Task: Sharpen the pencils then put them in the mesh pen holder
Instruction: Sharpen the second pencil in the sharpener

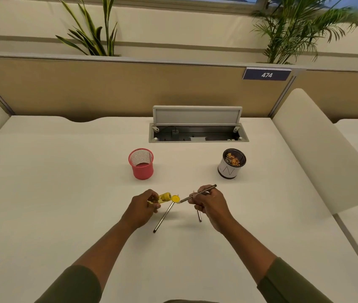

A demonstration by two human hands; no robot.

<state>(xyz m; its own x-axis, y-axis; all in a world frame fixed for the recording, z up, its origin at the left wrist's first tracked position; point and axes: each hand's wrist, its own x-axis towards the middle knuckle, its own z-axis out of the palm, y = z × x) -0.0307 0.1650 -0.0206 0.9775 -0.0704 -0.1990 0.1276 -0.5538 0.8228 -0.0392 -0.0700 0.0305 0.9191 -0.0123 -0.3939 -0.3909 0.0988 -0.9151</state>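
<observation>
The left hand [143, 207] holds a yellow sharpener [163, 197] above the white desk [64, 193], with the fingers curled and pressed around its body; its round yellow lid [175, 198] hangs open at the right end. The right hand [209, 203] pinches a dark pencil [198, 193] between thumb and fingers, and the other fingers are curled in. This pencil is tilted, its tip points left and down toward the lid and is very near to it, but I cannot tell if it touches. Two more pencils lie on the desk: one pencil [162, 217] is under the sharpener and runs toward the person, a second pencil [199, 216] is partly hidden under the right hand. The pink mesh holder [141, 164] stands upright behind the left hand, well apart from it, and no pencil shows in it. A black mesh cup [231, 163] with a white paper label stands behind the right hand and has shavings inside. Behind both cups, a cable box [198, 132] in the desk has its flap up. Both sleeves are olive green
</observation>
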